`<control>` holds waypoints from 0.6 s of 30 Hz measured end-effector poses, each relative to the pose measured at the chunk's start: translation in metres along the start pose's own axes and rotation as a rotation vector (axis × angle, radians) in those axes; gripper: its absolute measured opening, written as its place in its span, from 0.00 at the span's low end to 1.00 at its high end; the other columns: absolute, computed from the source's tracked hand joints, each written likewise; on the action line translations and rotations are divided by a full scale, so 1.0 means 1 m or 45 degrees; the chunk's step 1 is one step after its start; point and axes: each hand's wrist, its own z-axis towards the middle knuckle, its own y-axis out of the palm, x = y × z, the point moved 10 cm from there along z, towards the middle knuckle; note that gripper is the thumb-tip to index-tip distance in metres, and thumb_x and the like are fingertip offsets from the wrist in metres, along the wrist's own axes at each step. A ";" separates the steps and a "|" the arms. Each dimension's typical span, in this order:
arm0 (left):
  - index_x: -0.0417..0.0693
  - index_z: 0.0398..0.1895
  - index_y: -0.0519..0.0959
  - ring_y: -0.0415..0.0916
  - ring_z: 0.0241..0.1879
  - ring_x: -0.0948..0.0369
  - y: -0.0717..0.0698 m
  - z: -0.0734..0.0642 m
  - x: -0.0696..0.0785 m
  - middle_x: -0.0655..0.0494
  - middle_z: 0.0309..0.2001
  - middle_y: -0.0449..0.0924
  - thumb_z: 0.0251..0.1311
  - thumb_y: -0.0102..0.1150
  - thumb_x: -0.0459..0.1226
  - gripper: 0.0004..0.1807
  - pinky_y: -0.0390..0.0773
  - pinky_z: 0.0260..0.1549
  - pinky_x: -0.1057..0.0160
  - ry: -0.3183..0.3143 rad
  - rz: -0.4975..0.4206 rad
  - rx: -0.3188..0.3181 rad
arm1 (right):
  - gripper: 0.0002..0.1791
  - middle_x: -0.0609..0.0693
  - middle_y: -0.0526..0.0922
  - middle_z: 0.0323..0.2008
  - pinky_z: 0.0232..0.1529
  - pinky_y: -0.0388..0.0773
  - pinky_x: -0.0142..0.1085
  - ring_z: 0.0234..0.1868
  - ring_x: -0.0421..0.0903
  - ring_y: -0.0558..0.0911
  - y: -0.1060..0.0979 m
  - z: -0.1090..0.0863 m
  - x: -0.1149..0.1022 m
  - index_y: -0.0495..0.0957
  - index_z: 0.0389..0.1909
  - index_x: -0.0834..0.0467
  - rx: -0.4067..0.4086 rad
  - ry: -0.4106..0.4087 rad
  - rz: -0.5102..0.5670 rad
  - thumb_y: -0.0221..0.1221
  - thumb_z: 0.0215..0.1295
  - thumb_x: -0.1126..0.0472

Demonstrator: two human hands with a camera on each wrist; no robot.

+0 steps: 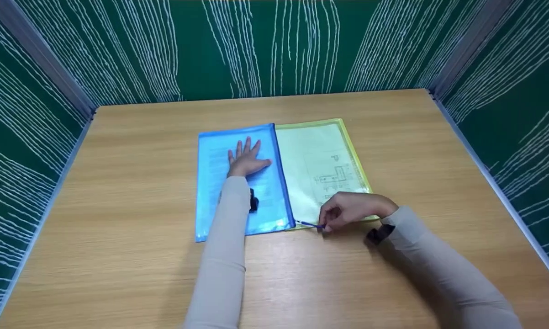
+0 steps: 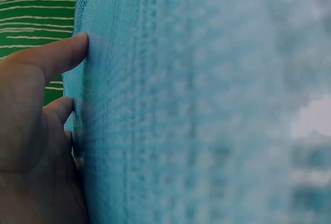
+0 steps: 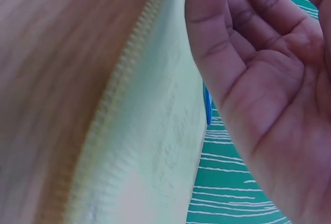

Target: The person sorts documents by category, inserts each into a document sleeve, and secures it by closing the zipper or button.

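A blue mesh zip pouch (image 1: 219,192) with a printed sheet inside lies flat on the table. My left hand (image 1: 246,162) presses on it with fingers spread; in the left wrist view its fingertips touch the blue mesh (image 2: 155,105). Under the pouch's right side lies a yellow zip pouch (image 1: 306,155) holding a sheet with drawings. My right hand (image 1: 347,210) is over that pouch's near right corner, thumb and finger pinching the blue zipper pull (image 1: 308,224) at the blue pouch's near right corner. In the right wrist view, the palm and curled fingers (image 3: 212,32) show above the yellow pouch.
The wooden table (image 1: 119,196) extends around both pouches. Green panels with white wavy lines (image 1: 302,50) stand along its back and both sides, with grey posts (image 1: 466,45) at the corners. A black wrist strap (image 1: 380,234) is on the right wrist.
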 end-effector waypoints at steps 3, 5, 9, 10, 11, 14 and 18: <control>0.63 0.77 0.43 0.17 0.76 0.52 -0.001 0.001 0.000 0.57 0.78 0.27 0.61 0.50 0.61 0.45 0.19 0.69 0.42 -0.005 -0.014 0.009 | 0.08 0.48 0.87 0.33 0.35 0.79 0.27 0.31 0.35 0.81 -0.004 -0.001 -0.001 0.85 0.40 0.56 0.030 -0.009 -0.025 0.64 0.61 0.58; 0.63 0.77 0.44 0.17 0.76 0.52 -0.002 0.002 0.001 0.57 0.78 0.28 0.61 0.50 0.61 0.45 0.20 0.70 0.42 -0.010 -0.022 0.016 | 0.08 0.48 0.87 0.33 0.37 0.79 0.27 0.32 0.35 0.81 -0.007 -0.001 -0.001 0.85 0.40 0.56 0.044 -0.011 -0.055 0.63 0.63 0.59; 0.62 0.77 0.48 0.21 0.76 0.52 -0.006 0.003 0.003 0.56 0.79 0.32 0.61 0.52 0.61 0.45 0.22 0.70 0.42 -0.035 -0.016 0.056 | 0.08 0.48 0.87 0.35 0.38 0.79 0.27 0.34 0.33 0.81 -0.013 0.001 -0.001 0.85 0.42 0.56 0.074 -0.019 -0.147 0.59 0.65 0.62; 0.61 0.77 0.49 0.22 0.77 0.51 -0.007 0.004 0.004 0.56 0.79 0.33 0.61 0.52 0.61 0.44 0.24 0.71 0.42 -0.039 0.000 0.069 | 0.09 0.48 0.87 0.35 0.38 0.78 0.27 0.34 0.33 0.80 -0.014 0.001 -0.002 0.85 0.43 0.55 0.081 -0.022 -0.170 0.59 0.65 0.62; 0.60 0.76 0.51 0.24 0.77 0.51 -0.008 0.004 0.005 0.55 0.79 0.34 0.60 0.53 0.61 0.44 0.26 0.71 0.41 -0.045 0.019 0.081 | 0.09 0.47 0.87 0.36 0.38 0.78 0.27 0.34 0.34 0.79 -0.016 0.002 -0.002 0.85 0.43 0.55 0.088 -0.023 -0.190 0.58 0.66 0.62; 0.57 0.75 0.55 0.31 0.77 0.46 -0.013 0.002 0.013 0.50 0.78 0.39 0.62 0.53 0.60 0.41 0.35 0.71 0.38 -0.037 0.125 0.110 | 0.10 0.47 0.87 0.37 0.38 0.79 0.28 0.35 0.35 0.79 -0.024 0.002 -0.005 0.84 0.45 0.57 0.104 -0.039 -0.241 0.57 0.67 0.62; 0.55 0.74 0.57 0.39 0.75 0.40 -0.018 -0.001 0.028 0.45 0.77 0.43 0.66 0.50 0.56 0.37 0.43 0.69 0.35 0.008 0.272 0.114 | 0.13 0.50 0.87 0.40 0.42 0.79 0.31 0.39 0.38 0.82 -0.035 0.000 -0.006 0.82 0.48 0.60 0.099 -0.036 -0.291 0.56 0.69 0.59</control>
